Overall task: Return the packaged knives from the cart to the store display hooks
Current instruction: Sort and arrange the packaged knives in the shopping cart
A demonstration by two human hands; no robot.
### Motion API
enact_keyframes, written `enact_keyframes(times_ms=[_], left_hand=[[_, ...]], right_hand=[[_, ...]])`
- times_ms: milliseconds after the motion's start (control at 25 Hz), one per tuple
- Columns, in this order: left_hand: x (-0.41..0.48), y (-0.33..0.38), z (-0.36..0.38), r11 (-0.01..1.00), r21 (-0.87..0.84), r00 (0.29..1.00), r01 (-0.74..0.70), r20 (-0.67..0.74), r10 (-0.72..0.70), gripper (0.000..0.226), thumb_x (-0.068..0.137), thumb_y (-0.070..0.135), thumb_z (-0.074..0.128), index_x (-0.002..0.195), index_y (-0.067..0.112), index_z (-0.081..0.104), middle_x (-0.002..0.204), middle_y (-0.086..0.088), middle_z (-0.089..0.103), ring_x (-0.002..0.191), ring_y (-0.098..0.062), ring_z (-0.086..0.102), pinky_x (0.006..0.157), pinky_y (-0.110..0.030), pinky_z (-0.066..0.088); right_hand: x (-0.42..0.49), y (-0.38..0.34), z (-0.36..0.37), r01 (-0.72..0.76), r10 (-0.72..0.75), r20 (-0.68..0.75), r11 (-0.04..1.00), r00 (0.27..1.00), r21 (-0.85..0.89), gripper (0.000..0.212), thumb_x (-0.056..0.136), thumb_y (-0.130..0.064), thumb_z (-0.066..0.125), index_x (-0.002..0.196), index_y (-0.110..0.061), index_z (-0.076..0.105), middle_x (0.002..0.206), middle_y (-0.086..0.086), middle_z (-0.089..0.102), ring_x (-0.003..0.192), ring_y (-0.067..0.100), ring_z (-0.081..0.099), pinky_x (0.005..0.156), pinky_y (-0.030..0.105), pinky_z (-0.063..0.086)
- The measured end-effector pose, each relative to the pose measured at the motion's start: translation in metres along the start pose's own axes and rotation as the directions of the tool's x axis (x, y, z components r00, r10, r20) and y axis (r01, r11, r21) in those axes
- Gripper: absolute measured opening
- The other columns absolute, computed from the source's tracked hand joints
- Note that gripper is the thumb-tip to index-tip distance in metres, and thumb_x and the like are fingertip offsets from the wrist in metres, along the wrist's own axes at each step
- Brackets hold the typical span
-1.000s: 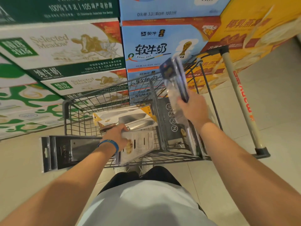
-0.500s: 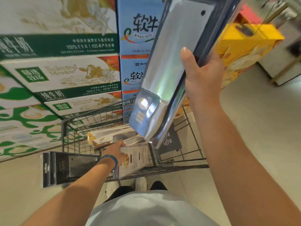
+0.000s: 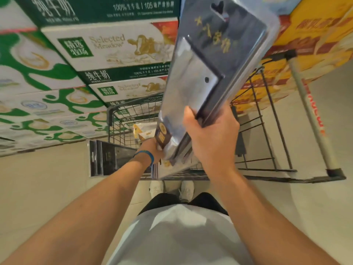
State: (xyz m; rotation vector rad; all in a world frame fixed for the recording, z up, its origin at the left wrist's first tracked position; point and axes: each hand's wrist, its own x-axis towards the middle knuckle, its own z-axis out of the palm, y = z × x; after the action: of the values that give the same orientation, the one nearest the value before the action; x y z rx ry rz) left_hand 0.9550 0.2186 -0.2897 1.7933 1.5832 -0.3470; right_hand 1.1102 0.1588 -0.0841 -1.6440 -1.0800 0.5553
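Packaged knife juts above gripping right hand; possibly two packs.

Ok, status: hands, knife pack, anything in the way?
Right hand grips cleaver pack, raised above cart. Left hand low in cart, grip hidden behind pack. No hooks in view, milk cartons ahead.

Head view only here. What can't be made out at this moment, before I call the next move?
Head view, left hand: fingers hidden behind the raised knife package held by the right hand; its grip cannot be told.
Head view, cart contents: mostly covered by that package.
Head view, package top: cut off by the upper edge.
Head view, display hooks: nowhere in frame.
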Motion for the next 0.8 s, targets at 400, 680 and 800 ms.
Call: enact_keyframes(times_ms=[400, 680, 800], left_hand=[[0.002, -0.001, -0.006, 0.988, -0.148, 1.0, 0.031, 0.008, -0.03, 0.028, 0.082, 0.017, 0.067, 0.1, 0.033, 0.053, 0.093, 0.004, 0.064, 0.075, -0.017, 0.064, 0.063, -0.031, 0.058], [0.007, 0.018, 0.003, 0.996, -0.072, 0.997, -0.058, 0.038, 0.061, 0.017, 0.087, 0.027, 0.061, 0.096, 0.038, 0.053, 0.089, 0.008, 0.062, 0.065, -0.005, 0.053, 0.048, -0.019, 0.041], [0.011, 0.027, 0.005, 0.996, -0.088, 0.999, -0.015, 0.042, 0.019, 0.024, 0.087, 0.024, 0.062, 0.108, 0.033, 0.055, 0.092, 0.005, 0.063, 0.07, -0.012, 0.058, 0.059, -0.027, 0.051]], right_hand=[[-0.051, 0.107, 0.02, -0.151, 0.187, 0.291, 0.978, 0.938, -0.142, 0.043, 0.087, -0.023, 0.076, 0.126, -0.034, 0.06, 0.104, -0.019, 0.061, 0.09, -0.001, 0.063, 0.075, 0.006, 0.048], [-0.076, 0.17, 0.026, -0.364, 0.558, 0.348, 0.795, 0.753, -0.486, 0.05, 0.084, -0.032, 0.081, 0.123, -0.038, 0.05, 0.103, -0.013, 0.061, 0.094, 0.015, 0.063, 0.072, 0.02, 0.052], [-0.069, 0.174, 0.024, -0.207, 0.407, 0.341, 0.844, 0.847, -0.494, 0.038, 0.093, -0.032, 0.071, 0.13, -0.028, 0.062, 0.09, -0.008, 0.065, 0.073, 0.011, 0.065, 0.066, 0.026, 0.053]])
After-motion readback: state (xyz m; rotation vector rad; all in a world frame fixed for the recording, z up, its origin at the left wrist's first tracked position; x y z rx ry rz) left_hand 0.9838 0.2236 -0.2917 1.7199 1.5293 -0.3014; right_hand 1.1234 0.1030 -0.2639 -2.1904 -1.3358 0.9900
